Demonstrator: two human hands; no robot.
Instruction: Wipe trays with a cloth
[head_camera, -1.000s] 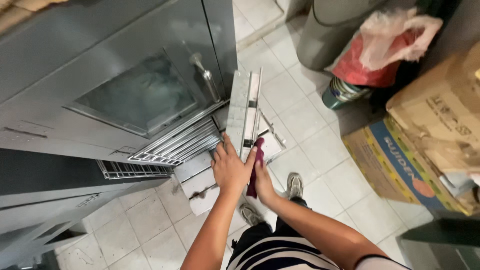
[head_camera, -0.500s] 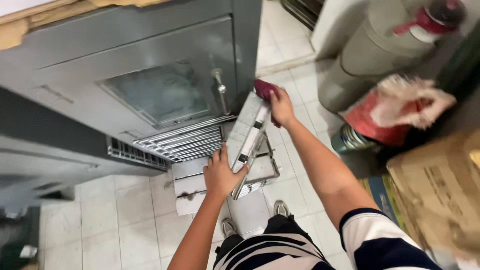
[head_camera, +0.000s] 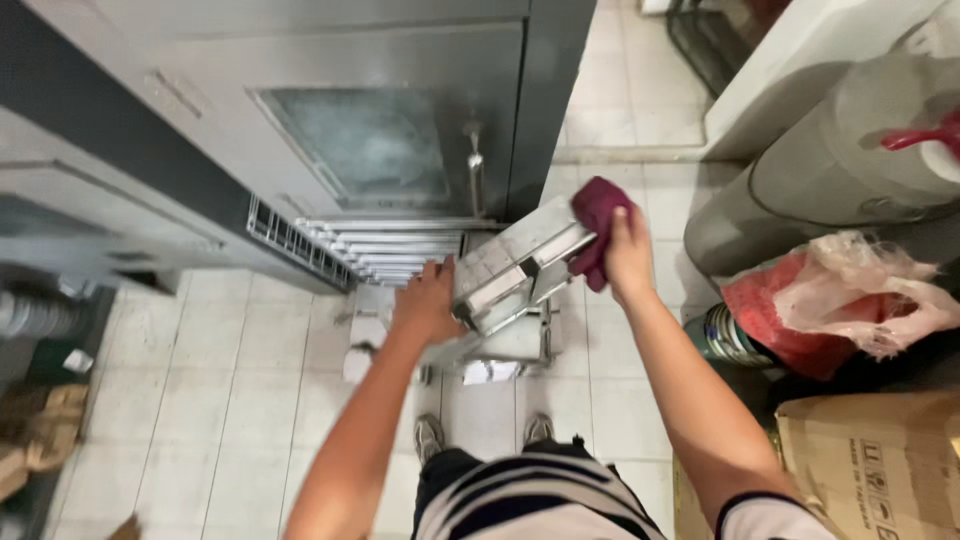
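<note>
Maroon cloth (head_camera: 597, 205) is clenched in the right hand (head_camera: 628, 258) and pressed on the upper end of a flat stainless metal panel (head_camera: 520, 265), held tilted in front of a grey steel cabinet (head_camera: 400, 130) with a glass door. Left hand (head_camera: 428, 300) grips the panel's lower end at 7 o'clock. Judged step: wiping the panel; further strokes call for a firm hold. At 3 o'clock, a red bag (head_camera: 790, 315) holds crumpled plastic; the cardboard box (head_camera: 875, 460) contents are unseen.
</note>
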